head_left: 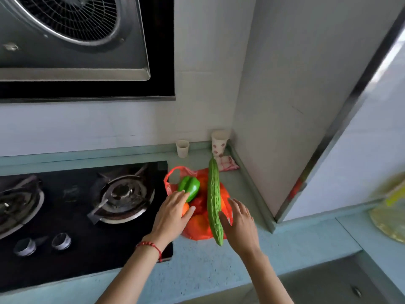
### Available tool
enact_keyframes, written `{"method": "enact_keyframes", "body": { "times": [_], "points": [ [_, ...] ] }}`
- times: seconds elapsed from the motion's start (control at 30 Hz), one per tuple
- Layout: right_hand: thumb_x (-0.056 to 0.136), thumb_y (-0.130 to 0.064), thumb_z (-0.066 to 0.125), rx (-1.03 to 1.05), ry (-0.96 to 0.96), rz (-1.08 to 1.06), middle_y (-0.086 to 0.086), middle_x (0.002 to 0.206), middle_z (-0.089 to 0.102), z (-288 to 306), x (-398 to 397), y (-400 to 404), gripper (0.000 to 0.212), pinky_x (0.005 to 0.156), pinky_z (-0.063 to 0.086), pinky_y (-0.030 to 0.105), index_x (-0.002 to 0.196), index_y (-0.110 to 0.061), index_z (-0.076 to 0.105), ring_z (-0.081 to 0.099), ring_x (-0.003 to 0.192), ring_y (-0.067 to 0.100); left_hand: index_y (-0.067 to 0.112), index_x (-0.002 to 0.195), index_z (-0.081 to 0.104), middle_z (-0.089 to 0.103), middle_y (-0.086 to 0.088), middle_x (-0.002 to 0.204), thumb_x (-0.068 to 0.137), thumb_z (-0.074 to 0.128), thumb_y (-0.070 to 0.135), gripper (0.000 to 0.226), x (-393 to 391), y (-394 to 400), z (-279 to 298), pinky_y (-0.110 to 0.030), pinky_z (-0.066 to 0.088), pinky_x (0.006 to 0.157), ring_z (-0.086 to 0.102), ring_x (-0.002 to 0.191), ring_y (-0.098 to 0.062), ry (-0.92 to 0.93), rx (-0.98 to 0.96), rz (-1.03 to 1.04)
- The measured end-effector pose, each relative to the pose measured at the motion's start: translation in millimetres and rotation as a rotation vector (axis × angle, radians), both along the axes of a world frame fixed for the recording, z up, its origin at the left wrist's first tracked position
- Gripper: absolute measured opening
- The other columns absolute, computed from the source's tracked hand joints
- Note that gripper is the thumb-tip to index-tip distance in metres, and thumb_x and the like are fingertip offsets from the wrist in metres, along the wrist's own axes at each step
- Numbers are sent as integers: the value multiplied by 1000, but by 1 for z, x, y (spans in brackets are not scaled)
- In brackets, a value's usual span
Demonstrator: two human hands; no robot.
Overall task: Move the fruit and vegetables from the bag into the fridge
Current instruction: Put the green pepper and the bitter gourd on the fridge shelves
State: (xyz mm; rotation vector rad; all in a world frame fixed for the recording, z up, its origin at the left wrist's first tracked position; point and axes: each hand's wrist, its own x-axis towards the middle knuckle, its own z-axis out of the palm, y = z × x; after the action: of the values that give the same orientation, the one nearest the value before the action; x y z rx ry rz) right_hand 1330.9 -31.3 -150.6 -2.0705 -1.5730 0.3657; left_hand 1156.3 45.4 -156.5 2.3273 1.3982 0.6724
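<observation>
A red bag (198,227) lies on the tabletop (219,266) beside the stove (76,216), holding a pepper (190,187), a gourd (214,200) lying lengthwise across it and an orange (185,209). The left hand (172,213) grips the orange, fingertips by the pepper. The right hand (238,222) is released, fingers spread, thumb against the gourd. 2 cups (182,148) stand behind.

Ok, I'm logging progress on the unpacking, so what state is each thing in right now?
Red plastic bag: open, lying on the counter, still holding produce.
Long green bitter gourd: lying across the bag.
Green bell pepper: in the bag's mouth.
Left hand: fingers around an orange fruit.
Right hand: open beside the gourd.
Two paper cups: upright.
</observation>
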Motion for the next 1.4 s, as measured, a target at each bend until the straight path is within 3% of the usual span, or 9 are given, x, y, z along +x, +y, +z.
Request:
{"method": "enact_keyframes", "body": {
  "times": [0.07,0.2,0.33,0.63,0.93,1.13,1.4],
  "points": [
    [81,-49,34,-12,44,-28,5,140,45,-6,-1,25,64,102,35,35,135,-15,39,40,128,23,5,130,48,51,-12,133,85,44,47,61,1,27,-8,-27,31,103,44,126,-25,-29,-38,20],
    [89,-40,45,-47,94,-61,6,135,49,-18,3,63,51,98,37,34,133,-14,42,43,124,25,4,129,49,53,-13,131,84,47,48,63,10,65,-25,-23,28,104,45,125,-25,-107,-132,76],
    [89,-32,53,-44,178,-136,7,130,52,-30,3,96,46,95,41,35,131,-14,44,47,120,26,7,132,45,48,-10,137,87,59,26,51,22,92,-35,-24,28,104,39,130,-23,-172,-189,118],
    [87,-33,55,-114,288,-271,12,128,51,-60,7,147,53,100,38,36,134,-13,40,44,121,28,5,138,34,40,-14,143,81,66,26,69,46,122,-59,-29,26,109,35,133,-24,-182,-276,196],
    [81,-43,60,-215,296,-300,9,125,52,-72,15,163,61,91,45,38,132,-16,41,49,116,27,7,136,39,42,-14,140,72,75,24,76,57,129,-68,-28,28,106,38,131,-26,-178,-281,264],
    [80,-45,59,-257,248,-273,8,120,56,-73,19,168,57,85,46,35,128,-18,46,54,109,27,10,135,42,44,-12,137,71,76,26,74,58,129,-63,-25,31,101,41,128,-25,-202,-289,292],
    [78,-34,63,-161,304,-260,8,112,61,-69,20,163,47,82,46,33,121,-17,55,56,103,27,11,133,46,49,-11,134,68,78,28,74,56,126,-52,-20,30,98,45,125,-23,-306,-321,322]
  ]
}}
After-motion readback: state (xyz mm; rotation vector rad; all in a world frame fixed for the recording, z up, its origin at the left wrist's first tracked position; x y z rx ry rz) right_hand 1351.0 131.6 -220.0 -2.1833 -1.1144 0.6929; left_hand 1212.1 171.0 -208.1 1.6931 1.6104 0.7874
